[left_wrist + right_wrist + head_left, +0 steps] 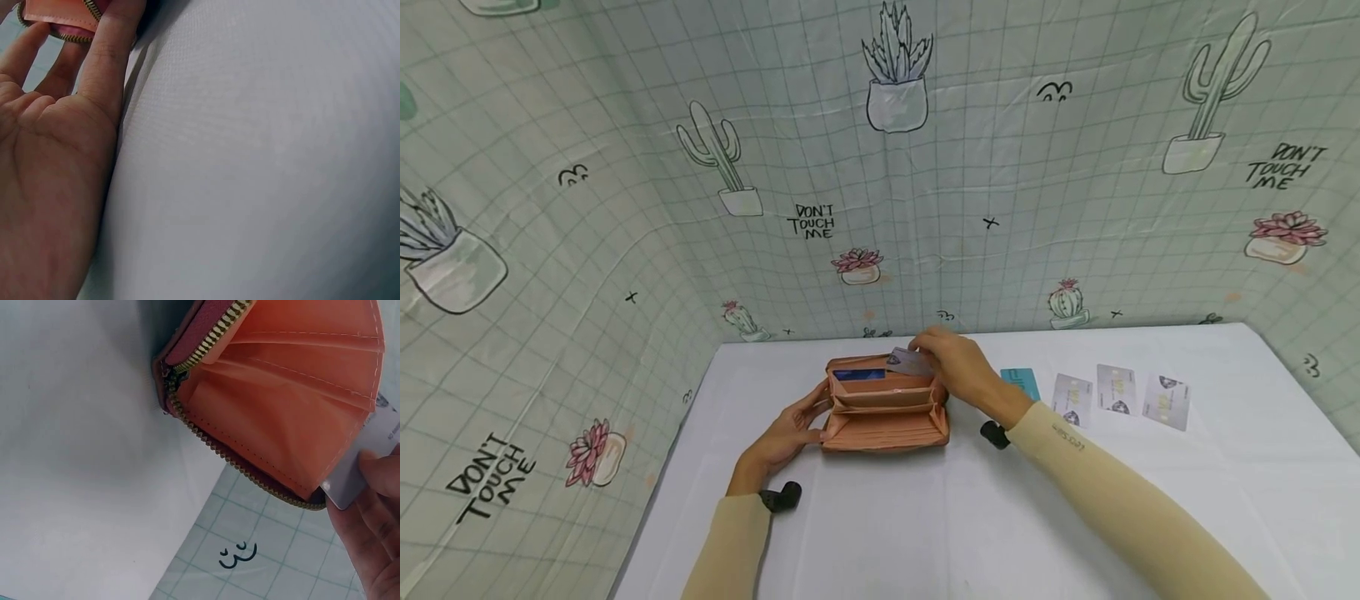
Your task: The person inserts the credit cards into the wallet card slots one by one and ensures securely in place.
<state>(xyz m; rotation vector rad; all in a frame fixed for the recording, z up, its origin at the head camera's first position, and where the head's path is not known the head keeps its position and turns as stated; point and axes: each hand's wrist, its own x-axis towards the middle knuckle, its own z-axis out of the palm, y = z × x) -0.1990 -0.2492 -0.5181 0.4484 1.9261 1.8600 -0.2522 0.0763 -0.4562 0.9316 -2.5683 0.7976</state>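
Note:
An orange zip wallet lies spread on the table, its pleated compartments facing up. On its left side my left hand holds the edge, thumb near the front corner and fingers farther back. The left wrist view catches those fingers against the brass zip. My right hand pinches a silver-grey card between thumb and fingers at the wallet's back panel. The card's inner part overlaps the orange lining; how deep it sits in a slot I cannot tell. A dark blue card sits in the back panel's left part.
Right of the wallet lie a teal card and three silver-grey cards, the nearest partly beside my right forearm. The white table meets a cactus-printed cloth at the back and left. Black straps circle both wrists.

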